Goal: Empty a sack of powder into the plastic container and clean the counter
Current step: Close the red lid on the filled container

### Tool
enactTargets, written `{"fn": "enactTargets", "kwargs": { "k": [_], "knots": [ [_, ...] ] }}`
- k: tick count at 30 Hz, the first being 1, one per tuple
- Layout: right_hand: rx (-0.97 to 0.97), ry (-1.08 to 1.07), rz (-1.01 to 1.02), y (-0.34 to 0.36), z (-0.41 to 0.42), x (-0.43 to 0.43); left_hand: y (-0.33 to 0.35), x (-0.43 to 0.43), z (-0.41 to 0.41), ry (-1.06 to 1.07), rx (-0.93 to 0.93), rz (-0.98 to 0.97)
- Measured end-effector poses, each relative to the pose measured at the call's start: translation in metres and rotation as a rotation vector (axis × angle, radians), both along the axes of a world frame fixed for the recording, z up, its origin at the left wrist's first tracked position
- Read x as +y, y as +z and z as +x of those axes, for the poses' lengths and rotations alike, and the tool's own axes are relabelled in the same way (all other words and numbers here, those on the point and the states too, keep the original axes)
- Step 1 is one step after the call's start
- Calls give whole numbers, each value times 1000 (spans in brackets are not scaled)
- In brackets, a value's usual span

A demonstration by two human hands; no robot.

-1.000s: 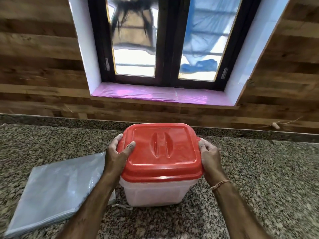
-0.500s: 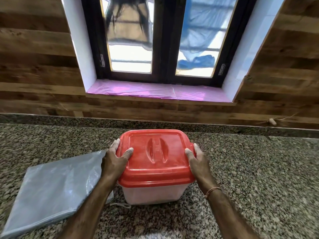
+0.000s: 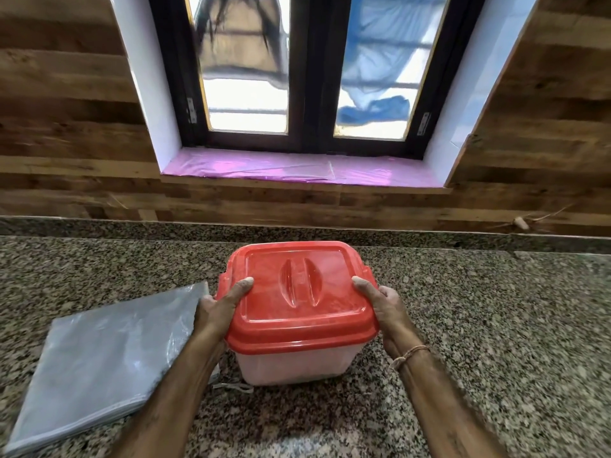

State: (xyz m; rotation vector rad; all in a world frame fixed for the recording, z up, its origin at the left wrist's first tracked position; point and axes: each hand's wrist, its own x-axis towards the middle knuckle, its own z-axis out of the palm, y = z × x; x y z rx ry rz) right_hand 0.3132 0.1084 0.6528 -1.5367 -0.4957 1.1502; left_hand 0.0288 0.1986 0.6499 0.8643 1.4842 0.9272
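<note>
Two bare arms reaching forward from the bottom edge, over a speckled granite counter (image 3: 496,325). A thin brown string band (image 3: 410,353) round the right wrist. Left hand (image 3: 218,309) curled on the left side of the red lid (image 3: 297,292), thumb flat on top, fingers tucked out of sight down the side. Right hand (image 3: 385,304) curled on the right side the same way, thumb on top. Both hands gripping the lid's edges. Under the lid, the clear plastic container (image 3: 291,365), standing upright on the counter, whitish inside. Just left of it, behind the left arm, a flat grey plastic sack (image 3: 105,358) lying on the counter. Farther back, a wooden wall (image 3: 66,127). Above that, a pink window sill (image 3: 264,166) and a dark-framed window (image 3: 304,77).
</note>
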Motion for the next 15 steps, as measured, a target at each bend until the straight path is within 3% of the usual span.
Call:
{"fn": "enactTargets", "kwargs": {
  "k": [4, 7, 12, 15],
  "knots": [
    [-143, -69, -3, 3, 2, 2, 7, -9, 5, 91, 372, 227],
    [-338, -88, -4, 7, -4, 4, 13, -11, 5, 67, 367, 252],
    [-440, -48, 17, 8, -7, 4, 14, -11, 2, -34, 430, 279],
    [-631, -2, 11, 13, -12, 3, 14, -12, 6, -74, 509, 334]
  ]
}}
